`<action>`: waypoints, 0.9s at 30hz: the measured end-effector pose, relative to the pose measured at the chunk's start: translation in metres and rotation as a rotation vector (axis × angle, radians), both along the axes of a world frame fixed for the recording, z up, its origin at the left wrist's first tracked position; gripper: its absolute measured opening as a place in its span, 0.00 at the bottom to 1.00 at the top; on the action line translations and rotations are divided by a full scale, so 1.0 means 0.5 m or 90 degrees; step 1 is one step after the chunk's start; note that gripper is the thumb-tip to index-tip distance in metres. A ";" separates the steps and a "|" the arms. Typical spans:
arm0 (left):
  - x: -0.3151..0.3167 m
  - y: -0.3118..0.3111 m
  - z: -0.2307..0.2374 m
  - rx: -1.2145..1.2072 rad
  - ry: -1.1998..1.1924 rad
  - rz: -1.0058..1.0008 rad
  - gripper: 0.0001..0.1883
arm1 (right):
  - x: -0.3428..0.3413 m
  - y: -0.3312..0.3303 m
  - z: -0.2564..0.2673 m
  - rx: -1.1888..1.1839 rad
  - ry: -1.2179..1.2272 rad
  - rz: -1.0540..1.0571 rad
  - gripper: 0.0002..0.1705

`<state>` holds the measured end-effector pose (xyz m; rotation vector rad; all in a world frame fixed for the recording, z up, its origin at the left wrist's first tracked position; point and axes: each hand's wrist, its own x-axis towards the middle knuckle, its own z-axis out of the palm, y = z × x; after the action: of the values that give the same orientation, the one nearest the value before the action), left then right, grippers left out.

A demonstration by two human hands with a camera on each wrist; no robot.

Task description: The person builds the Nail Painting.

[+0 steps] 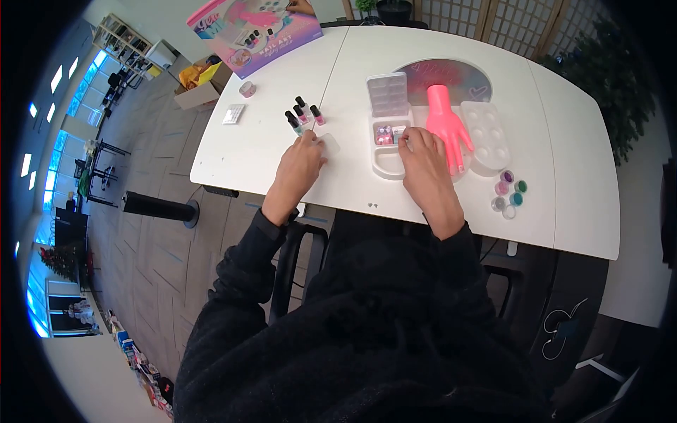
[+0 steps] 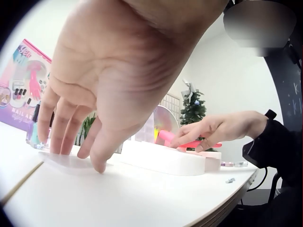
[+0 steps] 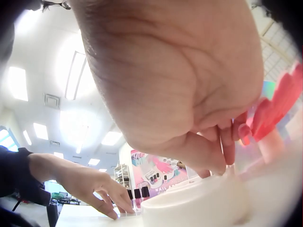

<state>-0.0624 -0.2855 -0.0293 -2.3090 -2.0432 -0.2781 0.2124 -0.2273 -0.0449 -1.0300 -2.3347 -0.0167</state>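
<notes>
The left hand rests its fingertips on a small clear flat piece on the table, just below several nail polish bottles. In the left wrist view the left hand has its fingers pointing down onto that translucent piece. The right hand reaches into the white compartment tray, fingertips at small items in a middle compartment; what they hold is hidden. Beside it lies a pink model hand. The tray's clear lid stands raised.
A white palette with round wells is right of the model hand, with several small glitter pots below it. A pink box, a tape roll and a small white packet are at the left. Tiny bits lie near the front edge.
</notes>
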 end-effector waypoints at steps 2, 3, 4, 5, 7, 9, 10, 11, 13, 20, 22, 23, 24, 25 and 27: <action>0.006 0.003 0.007 -0.015 0.007 0.002 0.21 | 0.001 -0.002 0.009 -0.008 0.000 0.007 0.21; 0.007 0.005 0.007 0.010 -0.004 -0.001 0.22 | 0.002 -0.005 0.011 -0.022 0.020 0.003 0.23; 0.013 0.006 0.014 0.035 -0.014 -0.003 0.23 | 0.003 -0.007 0.014 -0.036 0.039 -0.001 0.24; 0.019 0.007 0.024 0.036 -0.014 -0.003 0.23 | 0.007 -0.006 0.020 -0.035 0.039 -0.002 0.24; 0.034 0.010 0.054 0.040 -0.087 0.017 0.25 | 0.023 -0.005 0.036 -0.093 0.069 0.038 0.27; 0.052 0.020 0.080 0.071 -0.131 -0.042 0.25 | 0.037 -0.007 0.062 -0.107 0.064 0.026 0.27; 0.063 0.027 0.088 0.104 -0.175 -0.099 0.25 | 0.043 -0.007 0.071 -0.119 0.060 0.016 0.27; 0.077 0.037 0.093 0.104 -0.175 -0.098 0.25 | 0.047 -0.006 0.075 -0.120 0.059 0.016 0.27; 0.112 0.062 0.094 0.104 -0.197 -0.260 0.25 | 0.056 -0.004 0.077 -0.089 0.049 -0.052 0.27; 0.179 0.131 0.053 0.100 -0.079 -0.282 0.22 | 0.097 0.001 0.058 -0.009 -0.001 -0.137 0.25; 0.182 0.136 0.052 0.094 -0.054 -0.275 0.22 | 0.107 0.005 0.057 -0.031 0.007 -0.116 0.22; 0.182 0.132 0.054 0.092 -0.083 -0.256 0.22 | 0.111 0.004 0.061 -0.034 0.007 -0.119 0.22; 0.181 0.130 0.057 0.090 -0.111 -0.237 0.22 | 0.115 0.003 0.070 -0.064 0.009 -0.107 0.22; 0.177 0.129 0.057 0.087 -0.111 -0.237 0.22 | 0.116 0.001 0.077 -0.094 0.011 -0.095 0.23; 0.169 0.126 0.054 0.104 -0.128 -0.221 0.21 | 0.117 -0.002 0.083 -0.106 0.005 -0.098 0.22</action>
<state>0.0220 -0.2223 -0.0021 -2.6088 -1.6029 -0.6895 0.2709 -0.2282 -0.0033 -1.2861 -2.2750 0.1232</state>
